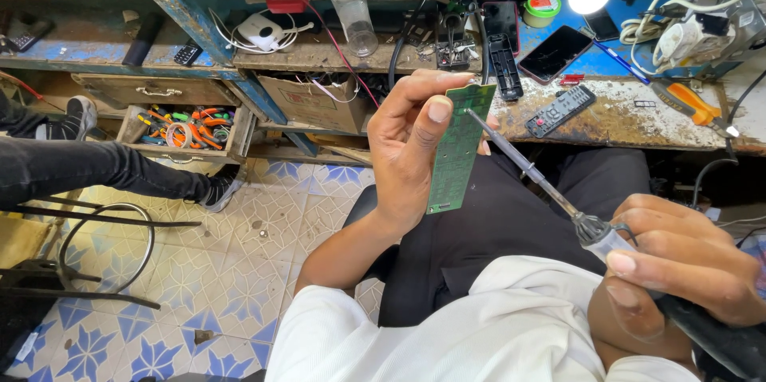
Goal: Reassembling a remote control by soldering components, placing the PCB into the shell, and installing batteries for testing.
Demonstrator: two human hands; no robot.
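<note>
The right hand (678, 266) grips a soldering iron (531, 171), tip touching the top of a green circuit board (457, 149) pinched upright in the left hand (411, 147) over the lap. Steady the board, keep fingers off the tip. Beyond lie 2 remotes (561, 110) on the workbench (638, 123).

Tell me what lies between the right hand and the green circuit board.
In the head view, only the soldering iron spans that stretch: the right hand grips its handle, and its thin shaft runs up to the green circuit board held by the left hand.
</note>
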